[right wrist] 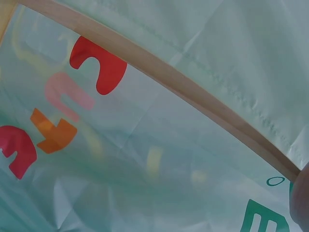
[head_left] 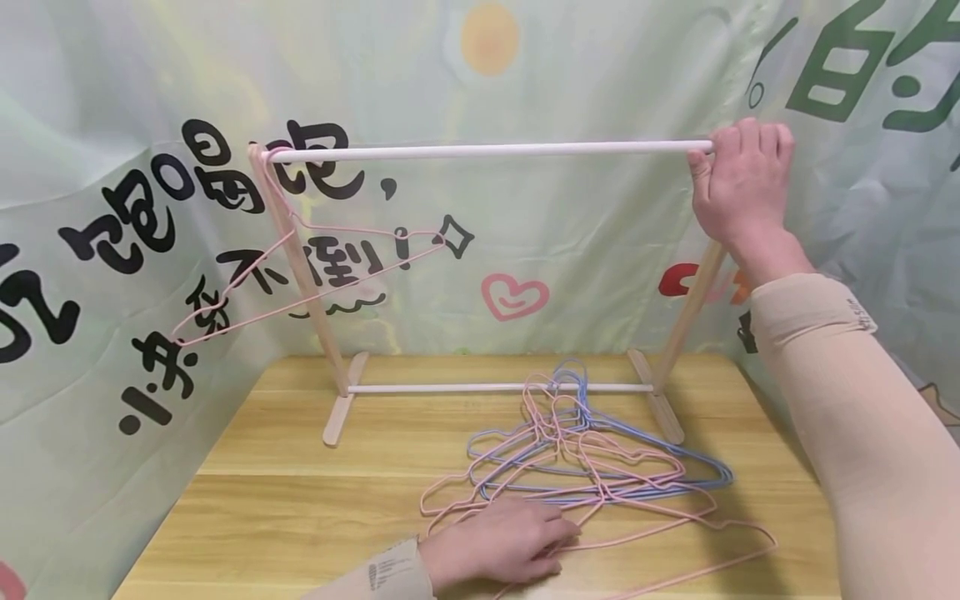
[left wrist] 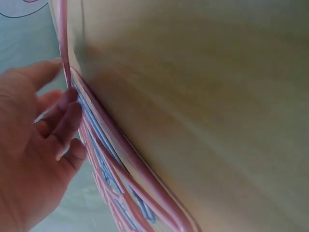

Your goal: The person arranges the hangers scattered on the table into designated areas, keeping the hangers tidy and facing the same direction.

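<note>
My right hand [head_left: 750, 179] grips the upper right corner of a small clothes rack, fingers over the end of its white top rod [head_left: 487, 150]. In the right wrist view only a finger edge [right wrist: 300, 198] shows beside the wooden post [right wrist: 159, 72]. On the table, my left hand [head_left: 510, 537] is at the near side of a pile of pink and blue hangers [head_left: 592, 467]. Its fingers are loosely bent, and the fingertips touch a pink hanger [left wrist: 63, 38], with a gap between thumb and fingers. One pink hanger [head_left: 352, 227] hangs at the rod's left end.
The rack stands on wooden feet [head_left: 345, 412], with a lower white rod [head_left: 435, 388] between its posts. Under it is a wood-grain table [head_left: 262, 500]. A pale printed cloth [head_left: 600, 75] hangs behind and at the sides.
</note>
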Motion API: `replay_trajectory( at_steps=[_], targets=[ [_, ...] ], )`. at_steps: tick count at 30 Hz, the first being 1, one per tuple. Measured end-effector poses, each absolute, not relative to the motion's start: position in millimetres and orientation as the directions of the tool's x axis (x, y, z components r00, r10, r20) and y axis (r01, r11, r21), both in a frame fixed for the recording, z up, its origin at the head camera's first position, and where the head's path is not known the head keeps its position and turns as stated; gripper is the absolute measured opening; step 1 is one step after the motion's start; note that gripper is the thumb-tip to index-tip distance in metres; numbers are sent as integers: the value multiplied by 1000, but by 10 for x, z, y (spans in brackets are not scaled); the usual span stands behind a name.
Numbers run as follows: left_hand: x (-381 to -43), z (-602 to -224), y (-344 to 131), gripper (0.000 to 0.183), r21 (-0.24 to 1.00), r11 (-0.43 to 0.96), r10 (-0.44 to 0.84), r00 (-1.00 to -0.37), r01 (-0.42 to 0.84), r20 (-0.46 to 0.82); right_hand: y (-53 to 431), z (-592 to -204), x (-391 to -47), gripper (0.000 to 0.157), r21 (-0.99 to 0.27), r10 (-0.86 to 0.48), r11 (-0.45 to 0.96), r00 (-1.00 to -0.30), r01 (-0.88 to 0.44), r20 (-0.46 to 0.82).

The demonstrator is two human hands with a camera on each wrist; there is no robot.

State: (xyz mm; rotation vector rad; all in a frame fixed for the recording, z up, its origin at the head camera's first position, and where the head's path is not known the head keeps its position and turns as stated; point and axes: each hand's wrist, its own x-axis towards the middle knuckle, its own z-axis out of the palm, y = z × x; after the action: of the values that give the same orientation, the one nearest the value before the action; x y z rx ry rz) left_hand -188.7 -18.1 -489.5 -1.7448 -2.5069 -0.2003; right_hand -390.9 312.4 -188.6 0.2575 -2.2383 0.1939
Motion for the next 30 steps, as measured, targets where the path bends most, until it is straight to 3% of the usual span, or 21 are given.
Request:
replay_trajectory(
  at_steps=[8,13,20,24,30],
  targets=[
    [-1882,-4906,-193,19,154,421,896,-436,894,80,3124,-1881,-3901,55,-58,-114,966,-621,-250,775],
    [-1877,-4881,-233,33,109,449,886,-457,887,76,3129,-1878,-3897,56,-61,-111,968,-630,-245,769],
    [-1909,-4895,-270,38,166,500,851,-518,850,91,3123,-1867,-3894,57,-60,-108,970,-641,-235,760],
    [-1916,-4892,-297,36,168,491,846,-514,855,143,3118,-1870,-3901,57,-57,-112,970,-638,-237,762],
    [-1947,-4801,-349,35,158,431,856,-458,888,241,3119,-1873,-3905,56,-60,-112,968,-636,-242,764]
  ],
)
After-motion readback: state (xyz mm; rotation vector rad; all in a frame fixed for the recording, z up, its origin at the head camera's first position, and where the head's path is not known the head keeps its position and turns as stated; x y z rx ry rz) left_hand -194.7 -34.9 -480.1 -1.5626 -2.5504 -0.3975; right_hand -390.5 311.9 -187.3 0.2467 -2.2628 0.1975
